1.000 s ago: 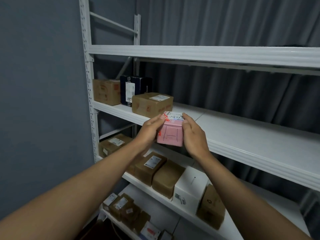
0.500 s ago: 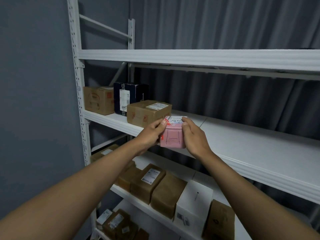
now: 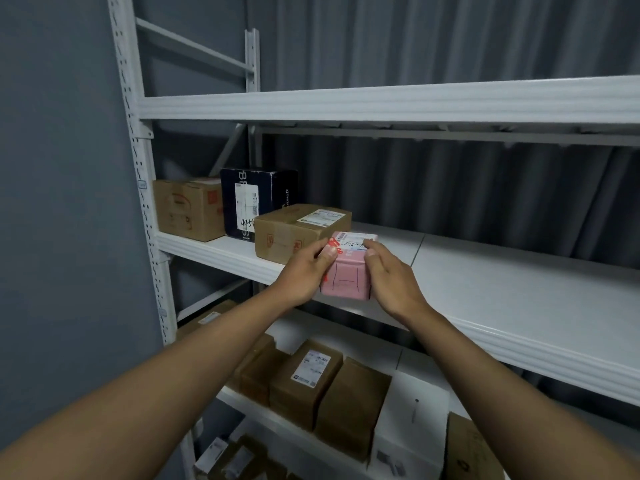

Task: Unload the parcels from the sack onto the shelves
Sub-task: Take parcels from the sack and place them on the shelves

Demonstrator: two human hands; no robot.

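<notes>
Pink parcel (image 3: 346, 275) at shelf (image 3: 519, 299) edge

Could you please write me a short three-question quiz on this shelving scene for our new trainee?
1. True or false: both hands hold the pink parcel.
2. Which parcel stands immediately to the left of the pink parcel on that shelf? A) the brown carton with a white label on top B) the dark blue box C) the white box on the shelf below
3. Fill in: the stretch of shelf to the right of the pink parcel holds ____ parcels.

Key
1. True: the left hand and the right hand grip its sides.
2. A
3. no
</notes>
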